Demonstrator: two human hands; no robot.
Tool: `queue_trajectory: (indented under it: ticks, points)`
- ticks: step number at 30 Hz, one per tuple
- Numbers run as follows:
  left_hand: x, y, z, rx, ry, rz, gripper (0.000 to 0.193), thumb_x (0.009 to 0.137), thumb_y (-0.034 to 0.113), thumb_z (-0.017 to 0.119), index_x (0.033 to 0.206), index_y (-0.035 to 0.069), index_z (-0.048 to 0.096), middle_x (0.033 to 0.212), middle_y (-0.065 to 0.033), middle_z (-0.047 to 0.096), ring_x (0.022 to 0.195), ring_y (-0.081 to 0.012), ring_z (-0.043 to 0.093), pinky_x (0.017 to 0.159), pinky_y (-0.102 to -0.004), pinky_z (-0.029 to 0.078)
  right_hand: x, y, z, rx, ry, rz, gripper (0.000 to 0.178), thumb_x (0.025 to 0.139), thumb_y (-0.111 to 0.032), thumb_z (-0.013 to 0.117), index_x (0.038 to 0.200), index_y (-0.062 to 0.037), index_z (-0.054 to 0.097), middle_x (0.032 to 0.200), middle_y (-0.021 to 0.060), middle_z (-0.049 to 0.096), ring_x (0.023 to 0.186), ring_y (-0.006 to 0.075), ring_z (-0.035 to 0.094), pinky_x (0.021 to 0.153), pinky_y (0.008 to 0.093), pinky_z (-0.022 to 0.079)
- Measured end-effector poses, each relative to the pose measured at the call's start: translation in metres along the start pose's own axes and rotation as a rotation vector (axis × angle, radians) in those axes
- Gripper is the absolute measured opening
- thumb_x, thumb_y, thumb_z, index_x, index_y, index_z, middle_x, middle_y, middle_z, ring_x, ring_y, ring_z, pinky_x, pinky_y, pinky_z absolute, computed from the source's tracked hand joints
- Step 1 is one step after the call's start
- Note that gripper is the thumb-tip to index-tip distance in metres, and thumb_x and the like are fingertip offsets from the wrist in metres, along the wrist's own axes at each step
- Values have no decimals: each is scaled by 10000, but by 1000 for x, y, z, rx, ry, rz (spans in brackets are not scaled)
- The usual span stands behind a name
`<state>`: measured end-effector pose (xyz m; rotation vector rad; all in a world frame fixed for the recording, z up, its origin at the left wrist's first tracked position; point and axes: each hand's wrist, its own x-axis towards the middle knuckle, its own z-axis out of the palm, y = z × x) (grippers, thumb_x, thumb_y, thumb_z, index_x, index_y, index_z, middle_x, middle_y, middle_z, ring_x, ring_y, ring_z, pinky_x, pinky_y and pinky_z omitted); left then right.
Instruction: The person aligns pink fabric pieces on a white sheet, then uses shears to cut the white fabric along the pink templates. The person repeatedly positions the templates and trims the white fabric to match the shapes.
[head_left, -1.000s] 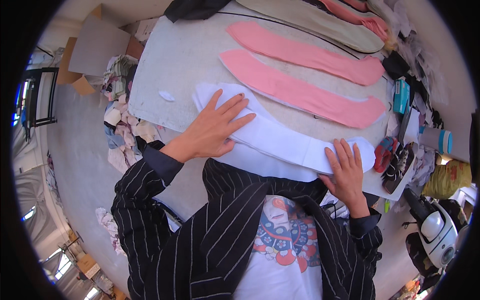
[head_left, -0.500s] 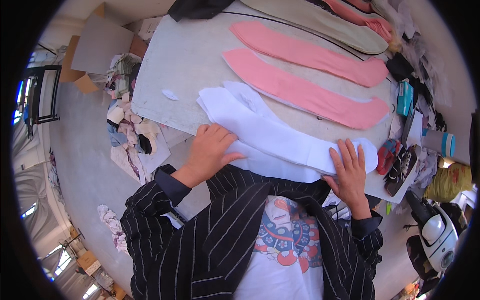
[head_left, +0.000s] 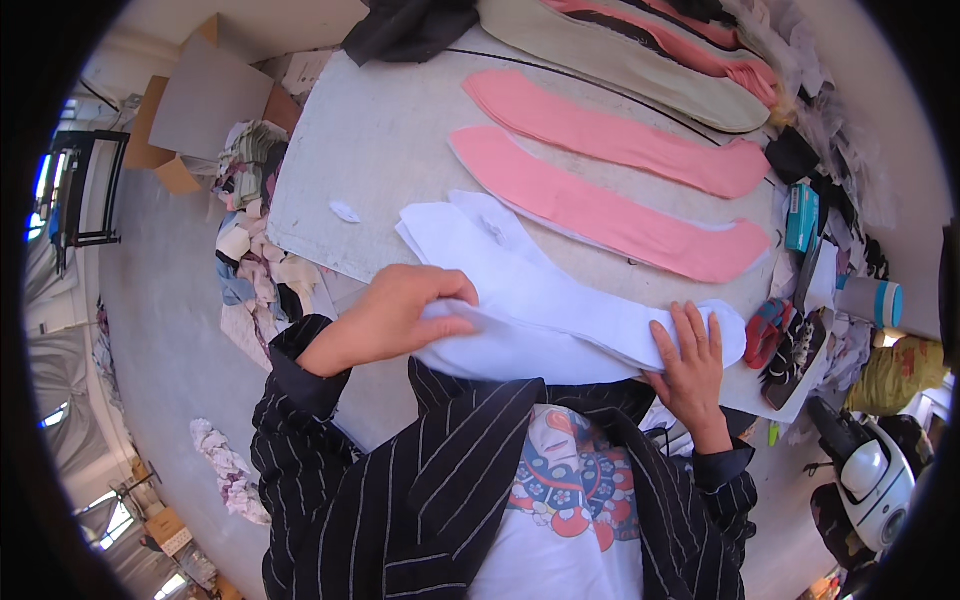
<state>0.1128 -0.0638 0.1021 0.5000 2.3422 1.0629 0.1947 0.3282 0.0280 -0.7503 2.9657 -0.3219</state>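
Observation:
Several long white socks [head_left: 540, 290] lie flat in a loose stack along the table's near edge. At the stack's left part, my left hand [head_left: 395, 315] pinches the near edge of a white sock between thumb and fingers and lifts it slightly. My right hand [head_left: 690, 355] lies on the right end of the stack with its fingers stretched out and the thumb at the near edge. Beyond the stack, two groups of long pink socks, a nearer one [head_left: 610, 210] and a farther one [head_left: 610, 130], lie side by side, with some white showing under the nearer group.
The pale table [head_left: 350, 130] holds a small white scrap [head_left: 344, 212], a grey-green long piece [head_left: 620, 65] and dark cloth [head_left: 410, 30] at the back. A teal box [head_left: 802, 217], shoes [head_left: 790, 355] and a roll [head_left: 870, 301] crowd the right. Fabric piles [head_left: 255, 260] sit at left.
My left hand has shifted left and slightly down, and now pinches and raises the sock's near edge. My right hand stays on the stack's right end. The view has tilted slightly.

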Motion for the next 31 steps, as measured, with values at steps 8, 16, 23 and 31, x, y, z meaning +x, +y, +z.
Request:
queue_trajectory:
  ticks: [8, 16, 23, 31]
  points:
    - [1, -40, 33, 292, 284, 13, 197, 795, 162, 736, 964, 90, 666, 844, -88, 655, 805, -300, 630, 692, -383, 497, 15, -21, -20, 94, 79, 7, 695, 687, -205, 796, 1327, -102, 544, 1453, 195, 423, 1377, 394, 363, 1130, 591, 221]
    - [-10, -36, 51, 114, 443, -51, 223, 797, 126, 743, 1000, 62, 675, 928, -105, 677, 848, -307, 647, 726, -365, 514, 101, -82, 3, 36, 42, -160, 642, 734, -55, 666, 1354, -83, 503, 1411, 202, 441, 1352, 394, 383, 1059, 590, 312]
    - [-11, -47, 78, 27, 660, -38, 264, 780, 98, 757, 1026, 49, 675, 947, -124, 678, 867, -304, 658, 741, -343, 523, 120, -80, 31, 10, 221, -241, 468, 736, -77, 657, 1196, -29, 587, 1115, 152, 624, 1058, 323, 596, 868, 461, 471]
    - [-10, -46, 81, 220, 810, 73, 290, 787, 99, 766, 1053, 37, 667, 1006, -138, 674, 896, -276, 655, 782, -354, 522, 131, -82, -5, 278, 83, 55, 525, 703, -63, 703, 1212, -71, 574, 880, 106, 651, 808, 292, 627, 746, 401, 474]
